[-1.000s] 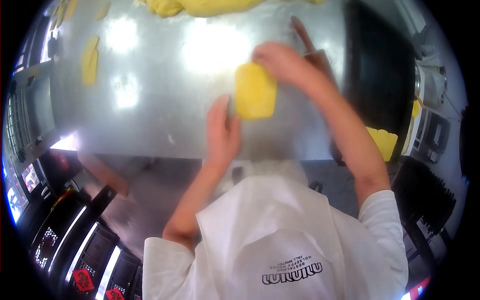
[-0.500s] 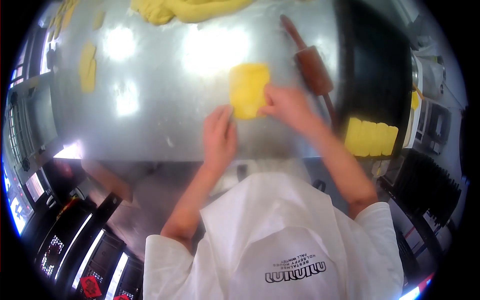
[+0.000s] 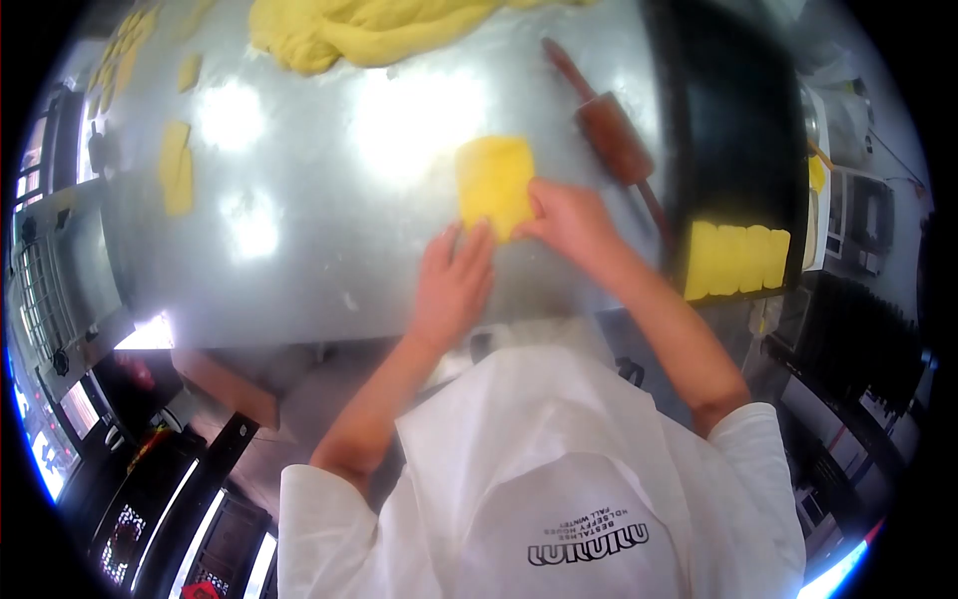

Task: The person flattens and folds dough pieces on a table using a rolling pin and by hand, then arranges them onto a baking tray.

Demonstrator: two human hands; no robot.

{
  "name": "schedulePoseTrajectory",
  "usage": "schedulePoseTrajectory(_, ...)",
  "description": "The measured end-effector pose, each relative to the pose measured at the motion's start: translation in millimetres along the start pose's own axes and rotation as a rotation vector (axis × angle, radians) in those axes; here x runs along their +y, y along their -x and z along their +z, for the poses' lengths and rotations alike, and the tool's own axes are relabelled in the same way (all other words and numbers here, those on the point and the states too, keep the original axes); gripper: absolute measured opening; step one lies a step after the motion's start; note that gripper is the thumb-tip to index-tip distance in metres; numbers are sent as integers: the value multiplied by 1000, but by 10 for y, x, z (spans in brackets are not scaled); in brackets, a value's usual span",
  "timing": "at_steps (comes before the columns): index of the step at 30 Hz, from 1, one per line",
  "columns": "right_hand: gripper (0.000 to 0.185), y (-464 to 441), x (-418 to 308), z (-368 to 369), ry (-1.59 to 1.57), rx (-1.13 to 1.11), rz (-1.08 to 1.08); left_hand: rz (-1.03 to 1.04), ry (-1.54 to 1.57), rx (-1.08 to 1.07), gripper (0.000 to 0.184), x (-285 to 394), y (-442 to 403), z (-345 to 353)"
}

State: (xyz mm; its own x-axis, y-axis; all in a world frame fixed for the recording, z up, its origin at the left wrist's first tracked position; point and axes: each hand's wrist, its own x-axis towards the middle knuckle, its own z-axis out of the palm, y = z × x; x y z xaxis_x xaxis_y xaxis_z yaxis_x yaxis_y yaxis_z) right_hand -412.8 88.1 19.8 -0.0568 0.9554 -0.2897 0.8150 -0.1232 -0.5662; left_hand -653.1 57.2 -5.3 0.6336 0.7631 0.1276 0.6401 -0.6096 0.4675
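Note:
A flat, roughly square sheet of yellow dough [image 3: 495, 180] lies on the metal worktop [image 3: 329, 230]. My left hand [image 3: 454, 280] rests at its near-left corner, fingers stretched out and the tips touching the near edge. At the lower right edge, my right hand [image 3: 574, 222] pinches the sheet between thumb and curled fingers. To the right of the sheet lies a reddish-brown rolling pin [image 3: 615, 138] with thin handles, untouched.
A large mass of yellow dough [image 3: 369, 30] sits at the far side. Smaller dough pieces [image 3: 177, 170] lie at left. On the right, a black tray [image 3: 743, 130] holds a row of several dough pieces [image 3: 736, 260] at its near end.
My left hand has moved right and its fingers now reach over the sheet's near edge. My right hand has shifted slightly down along the right edge. The view has tilted a little.

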Motion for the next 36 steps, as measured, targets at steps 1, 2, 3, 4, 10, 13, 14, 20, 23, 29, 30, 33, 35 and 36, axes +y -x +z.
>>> schedulePoseTrajectory(1, 39, -20, -10, -10, 9, 13, -19, 18, -6, -2, 51, -43, 5, 17)
schedulePoseTrajectory(2, 37, -32, -14, -41, -56, 5, 37, 36, -16, -3, 51, -99, 3, 16)
schedulePoseTrajectory(3, 35, -12, -43, -96, -123, -8, 95, 43, 26, -3, 50, -119, -9, -45)
schedulePoseTrajectory(4, 33, 5, -72, -137, -191, -26, 155, 46, 71, -7, 50, -122, -11, -106)
schedulePoseTrajectory(10, 29, -2, -424, -398, -1108, -110, 391, -174, 449, 203, 43, -312, 27, -148)
schedulePoseTrajectory(13, 36, -30, -333, 87, -1162, -234, 482, -324, 547, 203, 40, -415, 13, -187)
schedulePoseTrajectory(14, 42, -23, -261, 169, -1187, -219, 514, -354, 574, 172, 40, -462, -7, -183)
schedulePoseTrajectory(20, 37, 234, -500, -537, -1274, -120, 410, -107, 347, 215, 44, -618, -649, -234)
schedulePoseTrajectory(23, 32, 348, -187, -443, -1218, 161, 416, -7, 208, 182, 44, -588, -1052, -155)
schedulePoseTrajectory(29, 27, 725, -109, -48, -1181, 267, 557, -215, 5, -252, 28, -434, -1594, -279)
schedulePoseTrajectory(30, 28, 760, -107, 0, -1188, 256, 556, -217, 11, -300, 27, -478, -1618, -255)
schedulePoseTrajectory(33, 31, 864, -167, 123, -1266, 258, 606, 84, 169, -93, 23, -512, -1489, -247)
schedulePoseTrajectory(35, 33, 829, -370, 61, -1392, 320, 689, -50, 307, -124, 21, -357, -1331, -307)
schedulePoseTrajectory(36, 35, 841, -416, 25, -1500, 309, 717, -113, 377, -144, 20, -246, -1234, -360)
